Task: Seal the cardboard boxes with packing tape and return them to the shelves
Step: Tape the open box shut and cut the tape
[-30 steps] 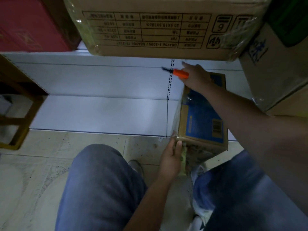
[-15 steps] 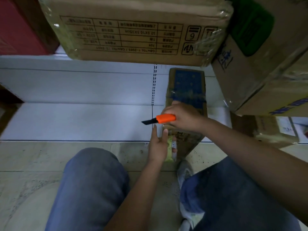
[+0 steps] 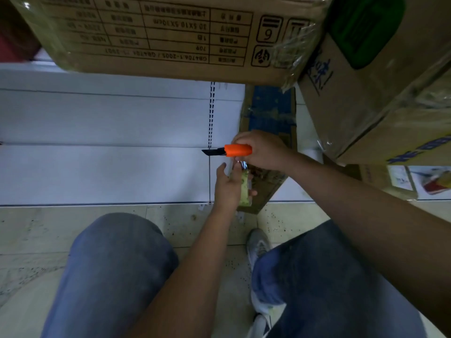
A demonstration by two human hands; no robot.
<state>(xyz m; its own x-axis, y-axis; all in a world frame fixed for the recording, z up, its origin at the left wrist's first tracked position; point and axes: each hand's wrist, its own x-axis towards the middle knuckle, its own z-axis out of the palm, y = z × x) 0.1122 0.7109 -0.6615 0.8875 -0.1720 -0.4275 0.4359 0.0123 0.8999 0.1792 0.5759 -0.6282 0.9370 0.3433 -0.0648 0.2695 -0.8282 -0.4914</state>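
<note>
Cardboard box (image 3: 269, 113), narrow, blue-printed top, lies on the white bottom shelf (image 3: 105, 172), its near end jutting over the shelf edge toward the tiled floor (image 3: 190, 223). Clear tape crosses its top. Right hand (image 3: 262, 150) grips an orange utility knife (image 3: 238, 150), black blade out, pointing left, just above the box's near end. Left hand (image 3: 229, 186) curls around a tape roll (image 3: 245, 191) against the box's near end, just under the knife. Larger wrapped cartons (image 3: 170, 32) sit overhead. Knees in jeans (image 3: 114, 276) below.
</note>
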